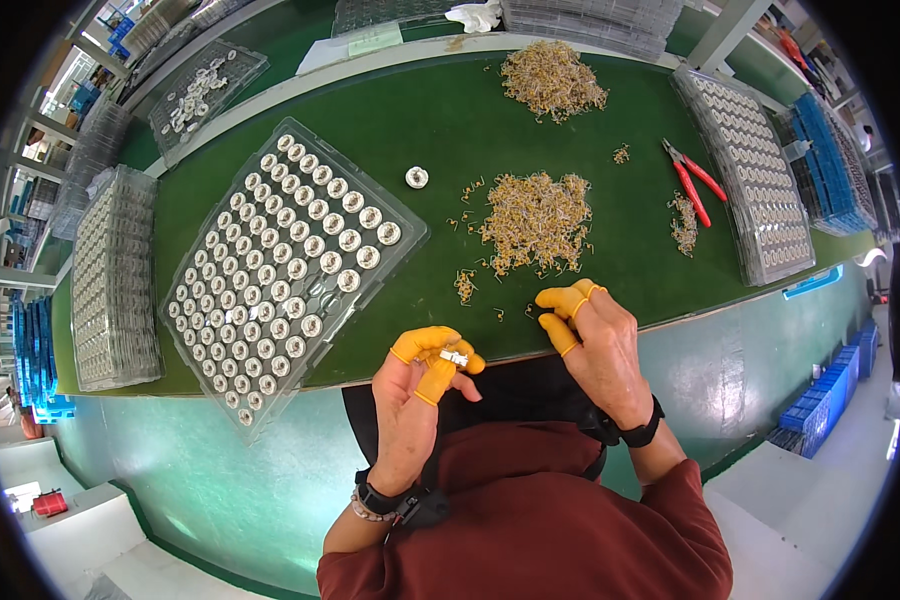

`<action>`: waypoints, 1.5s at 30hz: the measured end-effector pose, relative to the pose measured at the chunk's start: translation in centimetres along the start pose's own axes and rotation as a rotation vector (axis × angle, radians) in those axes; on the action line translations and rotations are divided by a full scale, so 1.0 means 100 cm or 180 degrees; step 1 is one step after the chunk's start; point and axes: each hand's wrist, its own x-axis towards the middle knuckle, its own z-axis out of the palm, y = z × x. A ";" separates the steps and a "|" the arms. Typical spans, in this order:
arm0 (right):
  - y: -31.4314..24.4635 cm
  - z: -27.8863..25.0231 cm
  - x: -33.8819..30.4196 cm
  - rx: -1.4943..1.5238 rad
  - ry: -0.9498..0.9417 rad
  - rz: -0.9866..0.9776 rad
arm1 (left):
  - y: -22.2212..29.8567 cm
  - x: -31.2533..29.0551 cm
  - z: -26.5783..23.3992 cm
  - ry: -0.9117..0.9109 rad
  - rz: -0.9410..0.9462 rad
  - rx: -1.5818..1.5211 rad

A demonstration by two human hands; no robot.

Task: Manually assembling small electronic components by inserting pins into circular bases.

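My left hand, with yellow finger cots, is closed around a small white round part just past the table's front edge. My right hand, also in yellow finger cots, is curled at the table edge. Its fingertips come together beside a small bent wire piece; whether they grip anything is unclear. Beyond it spreads a large pile of bent wire pieces, yellowish and silvery. A lone white ring-shaped part lies left of that pile. Further left, a clear plastic tray carries rows of similar white parts.
A second wire pile lies at the back. Red-handled pliers rest on the right, near a small wire heap. Stacked filled trays stand at the left and right. Another tray holds loose white parts.
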 end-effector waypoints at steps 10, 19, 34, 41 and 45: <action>-0.003 0.012 0.002 -0.0275 -0.0031 -0.0159 | 0.001 -0.001 -0.001 -0.0239 -0.0156 0.0261; -0.014 -0.003 -0.003 0.2105 -0.0620 0.1203 | 0.000 -0.004 0.006 -0.0395 -0.0511 0.0356; -0.023 0.021 -0.018 0.2785 -0.0467 0.0481 | -0.001 -0.011 0.003 -0.0283 -0.0657 0.0129; -0.026 0.020 -0.020 0.2433 -0.0389 0.0342 | -0.001 -0.011 0.004 -0.0315 -0.0675 0.0058; -0.025 0.022 -0.020 0.1560 0.0019 -0.0548 | -0.003 -0.013 0.004 -0.0308 -0.0650 0.0050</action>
